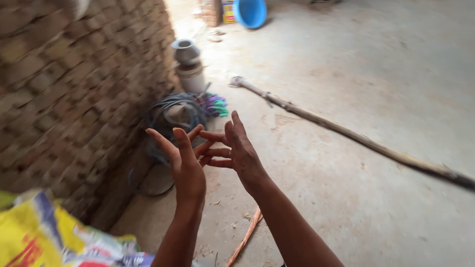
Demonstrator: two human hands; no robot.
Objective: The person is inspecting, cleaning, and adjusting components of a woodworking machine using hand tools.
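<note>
My left hand [185, 165] and my right hand [240, 151] are raised together in front of me, above a concrete floor. Fingers of both hands are spread and the fingertips touch or cross between the two hands. Neither hand holds anything. Just beyond the hands, a coil of blue-grey wire [173, 116] lies against the foot of a brick wall [64, 94]. A small bundle of purple and green cord [215, 105] lies beside the coil.
A metal pot on a white bucket [189, 66] stands by the wall. A long wooden pole [356, 136] lies across the floor. A blue tub [250, 12] sits far back. A yellow printed sack [54, 240] is at lower left, and a thin reddish stick [246, 237] lies below my hands.
</note>
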